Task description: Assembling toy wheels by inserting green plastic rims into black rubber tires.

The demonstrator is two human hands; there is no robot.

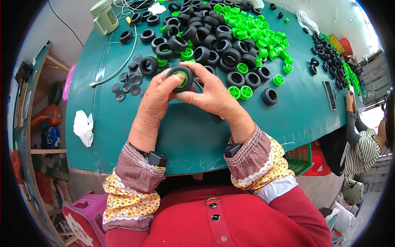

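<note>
Above the table's middle, both hands hold a small black toy tire (189, 79) with a bright green wheel hub (184, 81) inside it. My left hand (156, 94) grips its left side, the thumb pressed on the hub. My right hand (217, 94) closes round the other side, forefinger on top and thumb below. A thin shiny edge and a yellowish tip show by the right palm; what they belong to is hidden. Just beyond lies a heap of loose black tires (201, 54), with many green hubs (263, 35) heaped to its right. Small dark discs (135, 79) lie left of the hands.
The green table (111, 136) carries a pale lidded mug (105, 18), a white cable (123, 68) and a crumpled white tissue (84, 128). At the far right, a co-worker in a striped top (362, 152) reaches toward more tires (329, 57). A green basket (299, 158) stands below the edge.
</note>
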